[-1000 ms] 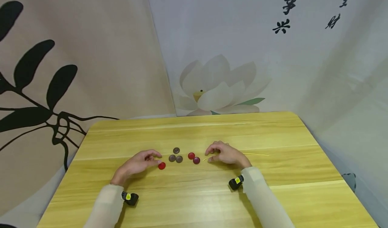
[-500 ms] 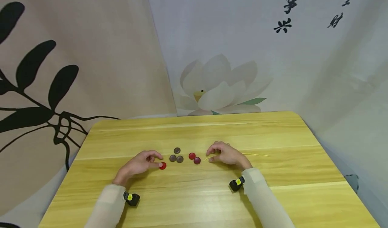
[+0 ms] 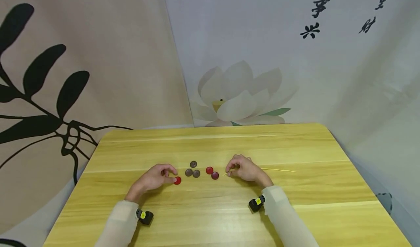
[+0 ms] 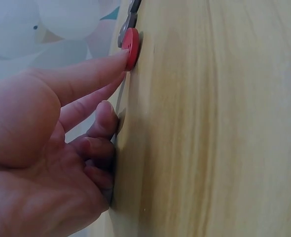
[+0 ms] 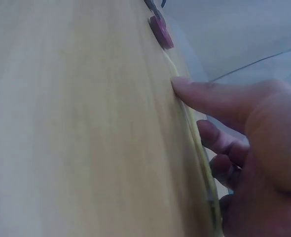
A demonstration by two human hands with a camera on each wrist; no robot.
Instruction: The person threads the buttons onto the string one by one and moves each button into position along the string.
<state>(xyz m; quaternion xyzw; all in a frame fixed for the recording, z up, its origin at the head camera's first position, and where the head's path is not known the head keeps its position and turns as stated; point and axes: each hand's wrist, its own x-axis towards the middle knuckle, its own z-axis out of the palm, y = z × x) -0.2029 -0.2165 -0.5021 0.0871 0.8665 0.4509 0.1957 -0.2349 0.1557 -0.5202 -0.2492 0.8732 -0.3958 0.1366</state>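
My left hand rests its thumb on a red button that lies flat on the table; the index finger is bent above, apart from it. In the left wrist view the thumb tip covers part of that red button. At the right, my right hand pinches a thin yellow string near its left end, thumb and index finger close together. The right wrist view shows the string running under the hand; the index finger is hidden behind the thumb.
Between the hands lie three brown buttons in a cluster. Right of them are another red button and a dark red button, side by side. All sit on a wooden table with a printed curtain behind its far edge.
The left thumb has moved onto the red button. The right index finger has come down toward the thumb at the string's end. The buttons keep their places; the head view shifts slightly.
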